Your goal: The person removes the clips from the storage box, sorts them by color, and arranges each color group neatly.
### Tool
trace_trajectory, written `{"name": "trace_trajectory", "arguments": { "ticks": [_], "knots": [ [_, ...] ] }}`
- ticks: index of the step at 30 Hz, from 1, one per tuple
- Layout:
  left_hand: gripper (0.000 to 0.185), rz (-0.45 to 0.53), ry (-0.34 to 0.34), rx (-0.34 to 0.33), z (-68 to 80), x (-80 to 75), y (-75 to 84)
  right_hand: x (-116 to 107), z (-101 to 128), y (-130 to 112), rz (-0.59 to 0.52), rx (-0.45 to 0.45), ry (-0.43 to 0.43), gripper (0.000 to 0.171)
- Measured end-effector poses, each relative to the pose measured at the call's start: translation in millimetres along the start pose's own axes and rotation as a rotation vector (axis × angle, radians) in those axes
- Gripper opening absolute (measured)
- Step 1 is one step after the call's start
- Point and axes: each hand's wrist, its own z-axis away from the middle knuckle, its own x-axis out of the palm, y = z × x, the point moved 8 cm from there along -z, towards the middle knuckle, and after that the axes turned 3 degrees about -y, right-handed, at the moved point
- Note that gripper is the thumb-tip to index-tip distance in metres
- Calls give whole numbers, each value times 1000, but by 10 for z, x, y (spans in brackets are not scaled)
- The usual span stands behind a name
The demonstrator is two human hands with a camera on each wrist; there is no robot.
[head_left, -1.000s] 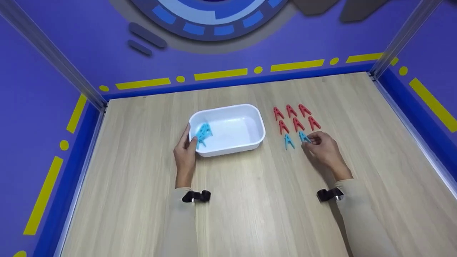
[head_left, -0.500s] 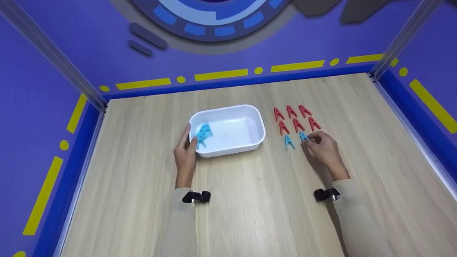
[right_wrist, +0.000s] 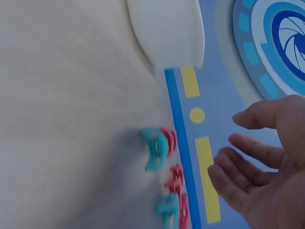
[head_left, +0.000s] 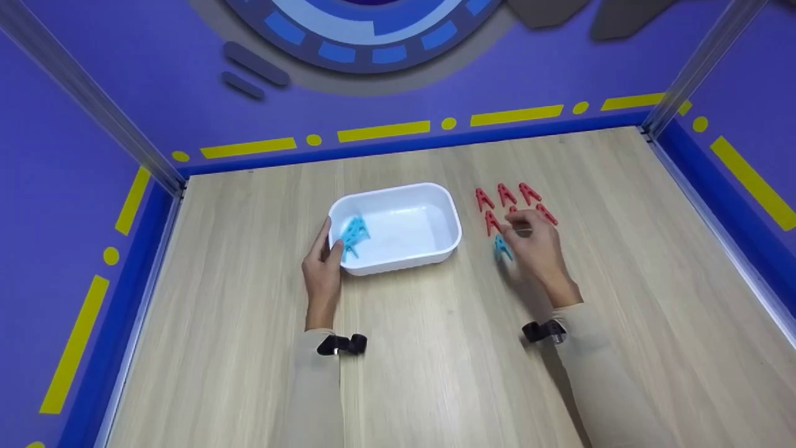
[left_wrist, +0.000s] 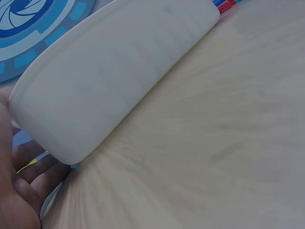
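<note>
Right hand over the clothespins, left hand on the white tub

Head view: left hand [head_left: 322,267] rests open-fingered against the white tub [head_left: 449,239]; right of the tub, right hand [head_left: 533,246] hovers over a blue clothespin [head_left: 501,247]. Right wrist view: fingers loose, holding nothing.

Head cam is looking down and forward from above, taking in the whole counter [head_left: 435,348], the white tub [head_left: 395,227] and both forearms. Left wrist cam is sitting low at counter level — looking right along the tub's outer wall [left_wrist: 114,81], very close. Right wrist cam is looking out past the right hand's fingers [right_wrist: 238,183] at the clothespins [right_wrist: 164,176], with the tub's corner [right_wrist: 167,33] showing. All three are sharing the tub and counter.
</note>
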Motion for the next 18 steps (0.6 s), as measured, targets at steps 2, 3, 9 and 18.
{"name": "trace_trajectory", "arguments": {
  "ticks": [2,3,9,18],
  "knots": [
    [52,-2,0,-6,8,-1,-9,87,-8,-86,-54,-36,-9,20],
    [52,-2,0,-8,10,-1,-12,130,-13,-127,-78,-50,-15,19],
    [52,9,1,-8,1,2,-4,386,-27,-370,-129,-106,-72,19],
    [52,16,-6,23,0,7,14,741,-52,-640,-120,-185,-180,20]
  ]
}}
